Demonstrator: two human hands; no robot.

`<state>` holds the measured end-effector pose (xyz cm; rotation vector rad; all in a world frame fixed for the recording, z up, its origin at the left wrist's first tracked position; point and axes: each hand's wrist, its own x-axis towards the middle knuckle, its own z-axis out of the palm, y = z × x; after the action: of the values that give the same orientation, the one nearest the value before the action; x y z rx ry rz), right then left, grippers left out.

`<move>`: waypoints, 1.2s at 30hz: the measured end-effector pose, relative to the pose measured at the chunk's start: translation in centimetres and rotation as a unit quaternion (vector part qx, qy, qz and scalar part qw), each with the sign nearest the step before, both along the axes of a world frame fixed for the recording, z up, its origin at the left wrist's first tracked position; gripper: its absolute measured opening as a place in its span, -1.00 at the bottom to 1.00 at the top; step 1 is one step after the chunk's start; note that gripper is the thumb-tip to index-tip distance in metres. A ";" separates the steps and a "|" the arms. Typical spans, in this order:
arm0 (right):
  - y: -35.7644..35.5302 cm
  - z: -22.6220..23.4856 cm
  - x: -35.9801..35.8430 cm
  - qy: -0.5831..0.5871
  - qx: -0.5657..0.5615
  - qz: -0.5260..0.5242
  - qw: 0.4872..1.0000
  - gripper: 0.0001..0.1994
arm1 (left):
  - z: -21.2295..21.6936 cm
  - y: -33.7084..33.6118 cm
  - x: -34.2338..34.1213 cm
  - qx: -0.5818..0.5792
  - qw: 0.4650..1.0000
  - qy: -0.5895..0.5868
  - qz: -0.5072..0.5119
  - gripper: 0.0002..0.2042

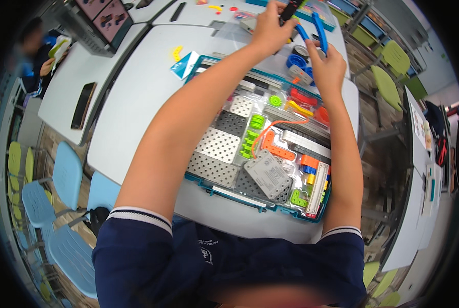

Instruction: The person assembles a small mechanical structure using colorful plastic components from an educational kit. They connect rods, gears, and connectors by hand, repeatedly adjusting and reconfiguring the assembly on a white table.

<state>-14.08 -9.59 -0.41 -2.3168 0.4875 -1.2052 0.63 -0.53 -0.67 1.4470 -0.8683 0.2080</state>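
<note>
At the far side of the table, my left hand (271,32) is closed around a dark, elongated piece (291,9), partly cut off by the upper edge. To its right, my right hand (328,69) grips a long blue bar-like piece (320,32). A second blue strip (302,32) slants beside it; whether the two are joined I cannot tell. Below the hands are blue wheels (295,61) and a grey block with orange parts (300,76). Between my forearms lies a teal-edged case (224,194) of building parts, with a grey box (268,174) and its orange cable (270,126) on top.
Yellow pieces (176,52) and a blue-white packet (185,65) lie left of the case. On the neighbouring table are a phone (83,106) and a screen (103,23). Another person's hand (47,66) shows at far left. Blue chairs (67,174) and green chairs (386,84) flank the tables.
</note>
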 end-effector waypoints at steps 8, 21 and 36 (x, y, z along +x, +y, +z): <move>1.0 1.1 -0.3 -0.002 0.026 -0.004 1.000 -0.71 | -0.8 -0.7 -0.8 -0.018 0.999 -0.004 0.038 -0.59; -0.1 0.6 -0.3 0.025 0.080 0.005 0.996 -0.63 | 0.2 0.8 2.2 0.090 0.979 0.182 0.023 -0.70; -0.2 0.7 -0.4 0.065 0.075 0.016 0.995 -0.61 | -1.0 0.6 5.1 0.126 0.974 0.187 -0.021 -0.74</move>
<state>-14.46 -9.79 0.24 -2.2750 0.5648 -0.9723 5.72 0.11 -1.68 1.6350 -0.6285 -0.2109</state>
